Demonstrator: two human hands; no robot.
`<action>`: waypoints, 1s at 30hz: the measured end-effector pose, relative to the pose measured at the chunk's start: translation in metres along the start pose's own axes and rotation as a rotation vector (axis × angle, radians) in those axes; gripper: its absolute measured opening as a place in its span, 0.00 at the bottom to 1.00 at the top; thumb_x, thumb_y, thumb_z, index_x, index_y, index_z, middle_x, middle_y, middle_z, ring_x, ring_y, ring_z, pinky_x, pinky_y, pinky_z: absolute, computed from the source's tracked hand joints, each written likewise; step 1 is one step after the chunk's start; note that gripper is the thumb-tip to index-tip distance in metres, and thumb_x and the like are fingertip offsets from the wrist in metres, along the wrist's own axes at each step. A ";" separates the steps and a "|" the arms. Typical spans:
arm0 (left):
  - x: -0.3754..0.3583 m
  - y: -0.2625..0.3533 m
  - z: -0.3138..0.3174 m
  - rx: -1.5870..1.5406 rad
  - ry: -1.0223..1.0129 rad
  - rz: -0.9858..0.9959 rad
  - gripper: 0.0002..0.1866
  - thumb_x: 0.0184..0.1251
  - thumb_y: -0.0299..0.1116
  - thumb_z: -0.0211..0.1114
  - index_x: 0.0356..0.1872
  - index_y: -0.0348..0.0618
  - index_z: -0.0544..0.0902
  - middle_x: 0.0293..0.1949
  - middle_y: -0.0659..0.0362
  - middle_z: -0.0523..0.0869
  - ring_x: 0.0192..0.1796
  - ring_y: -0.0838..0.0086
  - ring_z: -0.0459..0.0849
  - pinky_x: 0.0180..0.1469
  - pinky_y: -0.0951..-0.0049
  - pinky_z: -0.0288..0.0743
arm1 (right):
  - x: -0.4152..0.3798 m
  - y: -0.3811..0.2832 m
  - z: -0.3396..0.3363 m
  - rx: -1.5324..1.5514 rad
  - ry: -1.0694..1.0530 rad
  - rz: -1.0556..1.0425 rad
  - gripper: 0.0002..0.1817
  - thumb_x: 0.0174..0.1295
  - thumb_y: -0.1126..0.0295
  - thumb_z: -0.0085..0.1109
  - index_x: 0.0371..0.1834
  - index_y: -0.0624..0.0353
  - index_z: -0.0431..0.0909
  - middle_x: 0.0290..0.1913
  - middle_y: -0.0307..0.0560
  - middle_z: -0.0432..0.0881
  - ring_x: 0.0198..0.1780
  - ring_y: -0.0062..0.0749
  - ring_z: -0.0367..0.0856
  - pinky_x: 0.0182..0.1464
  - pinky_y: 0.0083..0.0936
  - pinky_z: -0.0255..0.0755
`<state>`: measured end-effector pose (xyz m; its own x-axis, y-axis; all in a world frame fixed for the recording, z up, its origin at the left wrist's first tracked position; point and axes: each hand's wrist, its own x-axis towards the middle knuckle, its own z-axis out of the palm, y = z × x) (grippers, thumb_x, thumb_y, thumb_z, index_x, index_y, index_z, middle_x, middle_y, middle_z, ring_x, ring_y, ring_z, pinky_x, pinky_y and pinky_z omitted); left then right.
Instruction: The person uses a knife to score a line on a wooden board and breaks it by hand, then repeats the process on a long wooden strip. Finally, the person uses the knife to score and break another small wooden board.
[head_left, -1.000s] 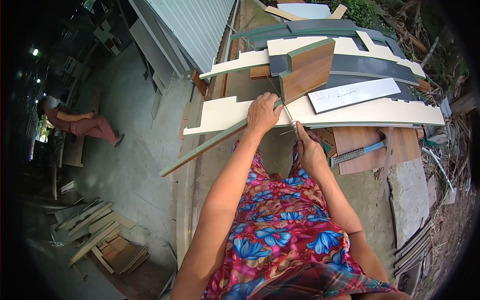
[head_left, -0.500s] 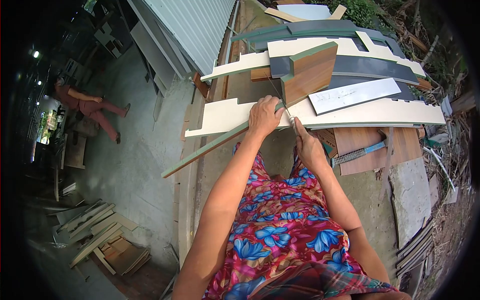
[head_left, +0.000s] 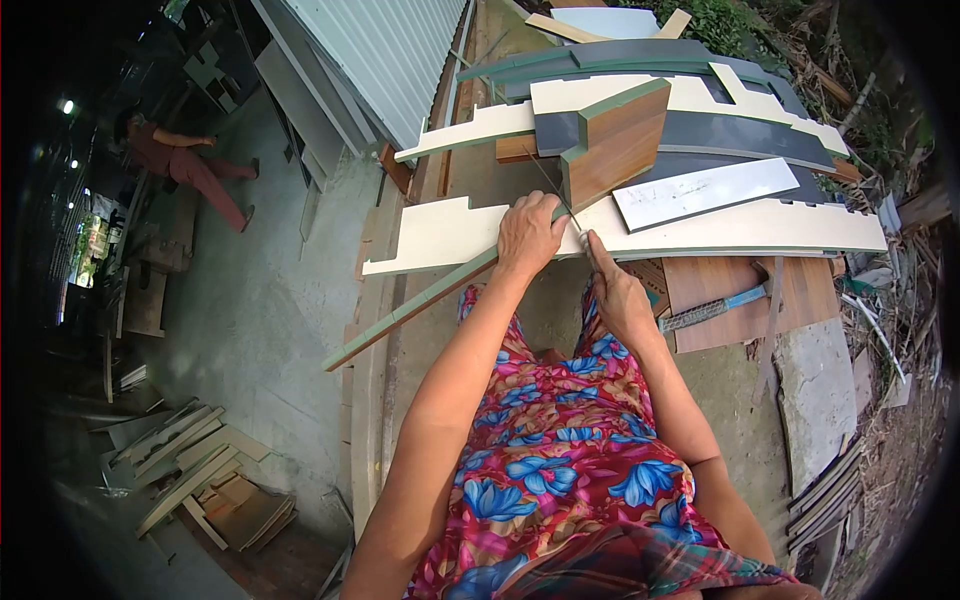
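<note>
My left hand (head_left: 530, 232) is closed around the narrow arm of a wood-grain board (head_left: 620, 140) with green edges. This board's wide end stands up past my fingers, and its long narrow arm slants down to the left. In my right hand (head_left: 622, 300) is a file-like tool (head_left: 546, 178) with a pale handle and a long, thin, dark shaft. My index finger stretches along the handle. The shaft crosses the board's green edge right beside my left fingertips. Underneath lies a cream board (head_left: 440, 232) with a notched edge.
A white panel (head_left: 705, 194) and grey curved boards (head_left: 740, 135) lie on the stack. A blue-handled hammer (head_left: 715, 309) rests on a brown board (head_left: 810, 295) at right. Scrap boards (head_left: 205, 460) lie at lower left. Another person (head_left: 190, 165) is on the concrete floor (head_left: 270, 270).
The person at far left has shifted, with the legs in a different stride. My view has moved slightly. My hands keep nearly the same hold and place on the board and tool.
</note>
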<state>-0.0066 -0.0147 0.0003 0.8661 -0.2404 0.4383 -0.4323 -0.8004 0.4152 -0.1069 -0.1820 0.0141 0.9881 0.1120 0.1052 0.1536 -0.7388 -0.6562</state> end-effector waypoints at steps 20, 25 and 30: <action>0.002 0.002 -0.002 -0.010 -0.059 -0.057 0.15 0.59 0.35 0.72 0.42 0.37 0.81 0.40 0.50 0.83 0.47 0.53 0.83 0.48 0.56 0.77 | 0.013 -0.001 0.008 -0.003 0.038 -0.020 0.32 0.68 0.77 0.48 0.77 0.48 0.62 0.30 0.71 0.82 0.36 0.66 0.83 0.40 0.53 0.74; 0.002 -0.001 0.001 -0.033 0.002 -0.024 0.14 0.58 0.34 0.72 0.40 0.38 0.79 0.39 0.49 0.83 0.45 0.50 0.83 0.44 0.53 0.77 | -0.019 0.004 0.000 0.030 -0.003 0.021 0.33 0.68 0.76 0.49 0.78 0.47 0.61 0.33 0.72 0.82 0.37 0.66 0.83 0.41 0.54 0.74; 0.001 0.001 0.001 -0.013 -0.004 -0.027 0.14 0.58 0.34 0.72 0.40 0.38 0.79 0.39 0.49 0.83 0.44 0.51 0.83 0.44 0.53 0.76 | 0.018 -0.010 0.004 -0.024 -0.019 0.048 0.32 0.68 0.77 0.47 0.77 0.48 0.62 0.38 0.73 0.82 0.42 0.67 0.82 0.44 0.53 0.74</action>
<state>-0.0061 -0.0160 0.0003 0.8786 -0.2211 0.4233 -0.4117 -0.7998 0.4369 -0.0907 -0.1694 0.0196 0.9943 0.0882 0.0598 0.1060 -0.7592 -0.6422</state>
